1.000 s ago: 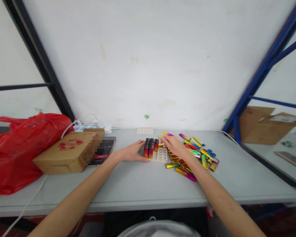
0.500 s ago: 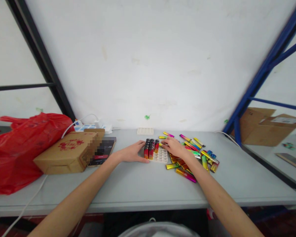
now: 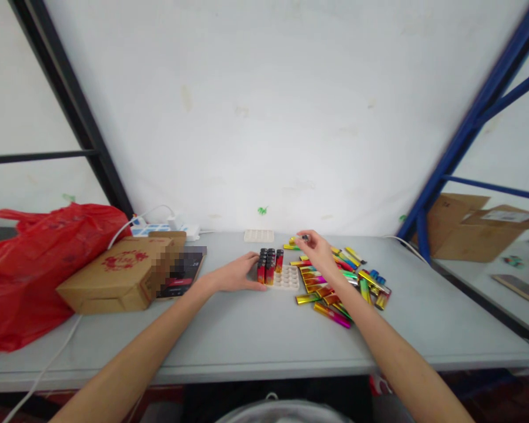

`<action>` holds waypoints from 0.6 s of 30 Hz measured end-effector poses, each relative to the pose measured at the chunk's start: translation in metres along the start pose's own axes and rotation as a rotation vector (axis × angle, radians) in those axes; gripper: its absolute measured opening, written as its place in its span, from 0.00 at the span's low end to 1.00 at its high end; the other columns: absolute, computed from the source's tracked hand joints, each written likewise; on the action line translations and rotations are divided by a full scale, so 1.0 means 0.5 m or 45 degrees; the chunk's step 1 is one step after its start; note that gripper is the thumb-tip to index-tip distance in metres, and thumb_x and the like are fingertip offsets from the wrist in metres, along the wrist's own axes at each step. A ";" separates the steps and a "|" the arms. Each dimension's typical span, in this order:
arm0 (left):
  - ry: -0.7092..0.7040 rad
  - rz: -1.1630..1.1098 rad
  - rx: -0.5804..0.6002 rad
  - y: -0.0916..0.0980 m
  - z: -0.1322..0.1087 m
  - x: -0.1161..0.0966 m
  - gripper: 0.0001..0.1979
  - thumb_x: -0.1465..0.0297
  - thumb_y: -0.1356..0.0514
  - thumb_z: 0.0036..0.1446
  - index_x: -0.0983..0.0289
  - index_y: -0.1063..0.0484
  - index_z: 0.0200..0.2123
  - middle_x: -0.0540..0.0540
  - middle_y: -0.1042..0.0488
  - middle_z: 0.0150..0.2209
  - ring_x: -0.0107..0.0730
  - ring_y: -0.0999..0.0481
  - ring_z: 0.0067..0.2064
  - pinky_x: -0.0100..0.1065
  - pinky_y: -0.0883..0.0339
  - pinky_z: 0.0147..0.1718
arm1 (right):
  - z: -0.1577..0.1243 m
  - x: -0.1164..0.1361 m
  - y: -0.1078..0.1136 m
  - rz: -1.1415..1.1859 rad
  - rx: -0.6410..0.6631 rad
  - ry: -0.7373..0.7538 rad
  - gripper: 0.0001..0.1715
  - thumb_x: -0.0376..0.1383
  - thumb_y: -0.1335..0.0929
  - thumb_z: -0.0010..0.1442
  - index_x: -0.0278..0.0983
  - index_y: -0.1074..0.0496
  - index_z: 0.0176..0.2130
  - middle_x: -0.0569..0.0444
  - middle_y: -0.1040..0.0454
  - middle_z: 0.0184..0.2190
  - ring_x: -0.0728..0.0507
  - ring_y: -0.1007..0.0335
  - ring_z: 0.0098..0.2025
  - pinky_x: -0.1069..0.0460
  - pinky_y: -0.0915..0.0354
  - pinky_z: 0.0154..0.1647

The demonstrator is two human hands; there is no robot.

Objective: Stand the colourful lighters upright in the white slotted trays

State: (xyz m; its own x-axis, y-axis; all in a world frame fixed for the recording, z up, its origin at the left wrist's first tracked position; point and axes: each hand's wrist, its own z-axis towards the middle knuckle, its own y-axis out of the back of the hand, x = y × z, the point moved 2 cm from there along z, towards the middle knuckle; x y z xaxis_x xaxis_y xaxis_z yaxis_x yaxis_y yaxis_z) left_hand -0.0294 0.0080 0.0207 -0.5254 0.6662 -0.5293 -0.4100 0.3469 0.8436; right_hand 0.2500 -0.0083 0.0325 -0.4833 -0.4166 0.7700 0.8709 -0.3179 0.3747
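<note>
"Why are the left hand's (image 3: 235, 274) fingers spread?"
"Likely to steady the white socketed tray (image 3: 290, 277) and upright black-topped lighters (image 3: 270, 272); the right hand (image 3: 320, 251) pinches a dark-tipped lighter (image 3: 305, 238) near loose metallic ones (image 3: 330, 315)."

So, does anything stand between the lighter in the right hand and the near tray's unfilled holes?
Nothing visible blocks the lighter in the right hand: loose lighters lie low beside the holes; the standing lighters are left of or behind them.

Red-and-black lighters (image 3: 270, 274) stand upright in a partly filled pale tray (image 3: 288, 279); shiny multicoloured lighters (image 3: 332, 315) lie heaped beside it
</note>
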 end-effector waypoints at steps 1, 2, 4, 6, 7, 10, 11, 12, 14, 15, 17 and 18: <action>0.007 0.005 -0.016 0.000 0.001 -0.001 0.45 0.44 0.28 0.53 0.63 0.32 0.66 0.65 0.30 0.67 0.59 0.30 0.67 0.49 0.38 0.69 | 0.000 0.003 -0.001 0.103 -0.023 -0.044 0.27 0.59 0.28 0.62 0.37 0.23 0.40 0.58 0.31 0.25 0.45 0.36 0.28 0.51 0.38 0.32; 0.013 0.010 -0.034 -0.001 0.001 -0.002 0.45 0.45 0.28 0.53 0.63 0.32 0.66 0.65 0.29 0.66 0.59 0.29 0.66 0.50 0.37 0.69 | -0.001 0.007 -0.003 0.198 -0.032 -0.076 0.29 0.61 0.28 0.61 0.38 0.25 0.36 0.57 0.30 0.26 0.45 0.35 0.30 0.51 0.36 0.33; 0.023 0.017 -0.073 -0.001 0.002 -0.003 0.44 0.45 0.27 0.51 0.63 0.30 0.64 0.65 0.28 0.65 0.59 0.29 0.66 0.49 0.37 0.68 | -0.005 0.017 -0.009 0.371 -0.017 -0.140 0.31 0.64 0.28 0.60 0.39 0.28 0.32 0.55 0.27 0.30 0.45 0.31 0.34 0.51 0.33 0.36; 0.031 0.033 -0.105 -0.003 0.002 -0.001 0.45 0.45 0.26 0.50 0.63 0.29 0.64 0.65 0.28 0.64 0.59 0.29 0.66 0.48 0.36 0.68 | -0.011 0.026 -0.019 0.561 0.036 -0.229 0.32 0.66 0.28 0.59 0.40 0.30 0.35 0.55 0.25 0.34 0.44 0.29 0.36 0.51 0.31 0.36; 0.032 0.046 -0.114 -0.004 0.001 0.001 0.45 0.44 0.27 0.50 0.62 0.29 0.64 0.65 0.28 0.65 0.59 0.29 0.66 0.48 0.36 0.68 | -0.015 0.031 -0.025 0.657 0.087 -0.269 0.33 0.66 0.28 0.58 0.41 0.31 0.36 0.56 0.25 0.34 0.45 0.29 0.35 0.51 0.30 0.35; 0.041 0.084 -0.120 -0.006 0.000 0.006 0.46 0.43 0.27 0.50 0.63 0.30 0.65 0.66 0.29 0.65 0.59 0.28 0.66 0.50 0.36 0.68 | -0.025 0.045 -0.042 0.797 0.233 -0.327 0.32 0.65 0.28 0.59 0.43 0.33 0.40 0.62 0.33 0.27 0.49 0.38 0.25 0.54 0.36 0.26; 0.044 0.087 -0.121 -0.007 0.000 0.008 0.46 0.43 0.27 0.50 0.63 0.30 0.65 0.67 0.29 0.65 0.60 0.29 0.66 0.51 0.36 0.68 | -0.027 0.047 -0.046 0.770 0.252 -0.324 0.31 0.65 0.29 0.60 0.43 0.34 0.40 0.65 0.38 0.25 0.50 0.44 0.22 0.55 0.41 0.23; 0.040 0.085 -0.126 -0.007 -0.001 0.010 0.46 0.44 0.27 0.51 0.63 0.30 0.65 0.67 0.29 0.65 0.60 0.29 0.66 0.52 0.36 0.69 | -0.029 0.048 -0.049 0.707 0.250 -0.308 0.31 0.65 0.30 0.61 0.43 0.34 0.40 0.66 0.42 0.23 0.50 0.48 0.21 0.55 0.46 0.21; 0.016 0.072 -0.143 -0.007 -0.002 0.011 0.45 0.44 0.27 0.51 0.63 0.30 0.65 0.66 0.29 0.65 0.59 0.29 0.66 0.52 0.36 0.69 | -0.031 0.048 -0.052 0.519 0.202 -0.242 0.32 0.66 0.32 0.62 0.42 0.35 0.34 0.65 0.46 0.21 0.50 0.52 0.21 0.54 0.52 0.20; -0.002 0.063 -0.154 -0.007 -0.002 0.011 0.45 0.44 0.27 0.51 0.63 0.30 0.65 0.66 0.29 0.65 0.59 0.29 0.66 0.52 0.36 0.69 | -0.031 0.048 -0.052 0.408 0.174 -0.192 0.33 0.67 0.34 0.63 0.42 0.37 0.31 0.64 0.46 0.21 0.49 0.51 0.22 0.53 0.52 0.21; -0.022 0.044 -0.170 -0.007 -0.002 0.011 0.44 0.44 0.27 0.51 0.62 0.29 0.64 0.65 0.29 0.65 0.58 0.28 0.66 0.51 0.35 0.68 | -0.033 0.047 -0.053 0.190 0.110 -0.091 0.35 0.66 0.35 0.64 0.42 0.42 0.25 0.62 0.46 0.20 0.48 0.49 0.24 0.52 0.51 0.24; -0.020 0.037 -0.172 -0.007 -0.002 0.011 0.44 0.44 0.27 0.50 0.63 0.29 0.64 0.65 0.28 0.65 0.59 0.28 0.66 0.51 0.35 0.68 | -0.034 0.047 -0.054 0.096 0.076 -0.057 0.35 0.65 0.36 0.65 0.42 0.44 0.23 0.62 0.46 0.19 0.48 0.49 0.24 0.51 0.51 0.26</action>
State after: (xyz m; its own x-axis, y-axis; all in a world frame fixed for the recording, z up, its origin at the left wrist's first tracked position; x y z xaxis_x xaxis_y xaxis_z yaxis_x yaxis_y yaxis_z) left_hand -0.0316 0.0095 0.0148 -0.5271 0.6856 -0.5021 -0.4916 0.2360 0.8382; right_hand 0.2137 -0.0239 0.0316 -0.4130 -0.3988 0.8187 0.9090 -0.2356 0.3438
